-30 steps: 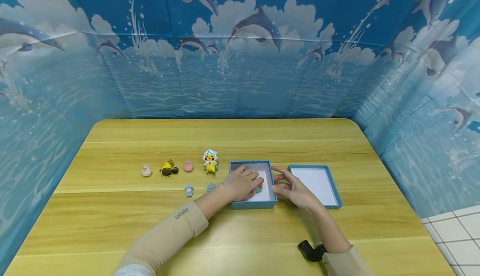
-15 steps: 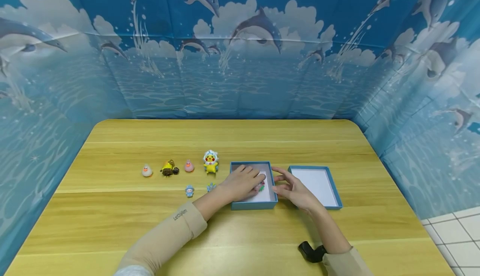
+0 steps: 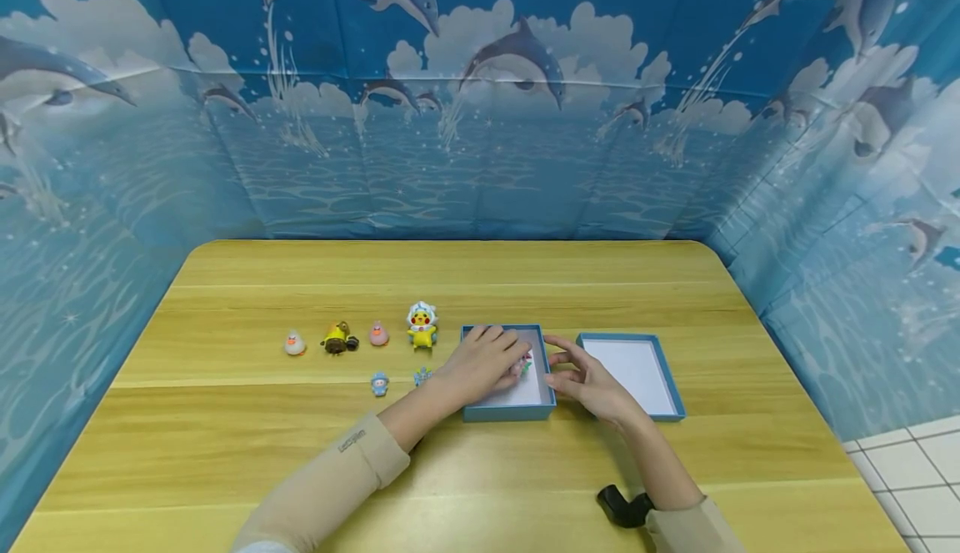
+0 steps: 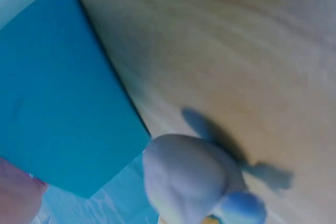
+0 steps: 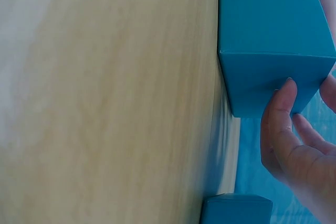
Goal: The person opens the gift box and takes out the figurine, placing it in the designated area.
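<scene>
In the head view my left hand (image 3: pixel 483 361) is inside an open blue box (image 3: pixel 508 412). Its fingers hold a small pink-and-green figure (image 3: pixel 522 364), mostly hidden under the hand. My right hand (image 3: pixel 588 382) is at the box's right side. In the right wrist view, the fingertips (image 5: pixel 287 90) of that hand touch the outer wall of the blue box (image 5: pixel 275 19). Part of my left hand (image 4: pixel 18 195) shows in the left wrist view, beside the box wall (image 4: pixel 63 87).
A shallow blue lid (image 3: pixel 630 374), white inside, lies right of the box. Left of it stand a yellow figure in a white hood (image 3: pixel 422 325), a pink duck (image 3: pixel 378 334), a yellow-and-brown figure (image 3: pixel 340 338), a white duck (image 3: pixel 294 343) and a small blue figure (image 3: pixel 379 384). Another blue figure (image 3: pixel 422 375) is partly hidden.
My left hand has shifted slightly within the box, and the pink-and-green figure has moved a little up and to the right with it. The right hand stays against the box.
</scene>
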`<action>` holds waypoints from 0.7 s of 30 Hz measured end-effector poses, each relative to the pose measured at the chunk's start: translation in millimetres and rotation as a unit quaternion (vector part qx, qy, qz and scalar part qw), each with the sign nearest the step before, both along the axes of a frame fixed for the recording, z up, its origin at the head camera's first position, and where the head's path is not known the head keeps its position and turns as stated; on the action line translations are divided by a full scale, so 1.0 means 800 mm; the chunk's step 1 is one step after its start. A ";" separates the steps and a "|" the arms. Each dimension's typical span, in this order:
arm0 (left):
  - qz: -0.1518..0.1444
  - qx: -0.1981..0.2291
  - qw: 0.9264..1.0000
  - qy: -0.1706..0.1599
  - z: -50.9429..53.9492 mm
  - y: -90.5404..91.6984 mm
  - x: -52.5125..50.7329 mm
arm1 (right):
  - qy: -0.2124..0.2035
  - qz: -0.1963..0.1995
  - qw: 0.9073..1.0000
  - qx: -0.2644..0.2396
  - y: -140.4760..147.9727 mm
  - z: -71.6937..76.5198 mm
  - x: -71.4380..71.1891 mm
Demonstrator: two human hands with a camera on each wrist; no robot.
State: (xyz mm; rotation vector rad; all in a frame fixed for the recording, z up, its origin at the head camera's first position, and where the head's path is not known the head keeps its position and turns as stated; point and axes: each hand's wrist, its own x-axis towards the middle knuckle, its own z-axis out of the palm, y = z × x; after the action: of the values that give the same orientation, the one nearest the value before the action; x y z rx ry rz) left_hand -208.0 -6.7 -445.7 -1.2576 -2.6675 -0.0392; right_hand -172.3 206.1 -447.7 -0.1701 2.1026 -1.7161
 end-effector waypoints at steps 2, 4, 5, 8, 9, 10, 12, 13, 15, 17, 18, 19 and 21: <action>0.006 0.006 1.000 0.004 0.004 -0.003 0.002 | 0.000 0.001 1.000 0.000 0.000 0.000 0.000; 0.011 0.017 1.000 0.005 0.009 -0.008 0.003 | 0.000 0.000 1.000 0.000 0.000 0.000 0.000; 0.013 0.022 1.000 0.004 0.011 -0.011 0.004 | 0.000 0.000 1.000 0.000 0.000 0.000 0.000; 0.018 0.033 0.999 -0.005 0.016 -0.021 0.005 | 0.001 -0.001 1.000 0.002 0.000 0.000 0.000; 0.021 0.035 0.999 -0.006 0.017 -0.024 0.006 | 0.002 -0.001 1.000 0.002 0.000 -0.001 0.000; 0.022 0.038 0.999 -0.006 0.019 -0.028 0.007 | 0.004 0.000 1.000 0.003 0.000 -0.001 0.000; 0.026 0.041 0.999 0.005 0.021 -0.035 0.009 | 0.005 0.003 1.000 0.003 0.001 -0.001 0.000; 0.028 0.046 0.999 0.009 0.022 -0.038 0.010 | 0.006 0.004 1.000 0.003 0.001 -0.002 0.000; 0.031 0.054 0.998 0.019 0.024 -0.045 0.012 | 0.008 0.006 1.000 0.001 0.002 -0.002 0.000; 0.036 0.064 0.997 0.026 0.024 -0.052 0.013 | 0.009 0.008 1.000 0.000 0.002 -0.003 0.000; 0.038 0.071 0.996 0.027 0.024 -0.056 0.014 | 0.009 0.008 1.000 -0.001 0.002 -0.003 0.000; 0.040 0.077 0.996 0.026 0.024 -0.060 0.014 | 0.010 0.008 1.000 -0.001 0.002 -0.003 0.000; 0.047 0.087 0.995 0.024 0.023 -0.068 0.015 | 0.010 0.009 1.000 -0.001 0.003 -0.003 -0.001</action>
State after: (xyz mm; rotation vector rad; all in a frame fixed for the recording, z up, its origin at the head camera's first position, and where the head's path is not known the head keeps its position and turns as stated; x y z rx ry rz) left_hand -195.8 -61.1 -427.1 -1.0662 -2.6140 -0.2208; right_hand -172.8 208.3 -450.0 -0.2070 2.1075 -1.7125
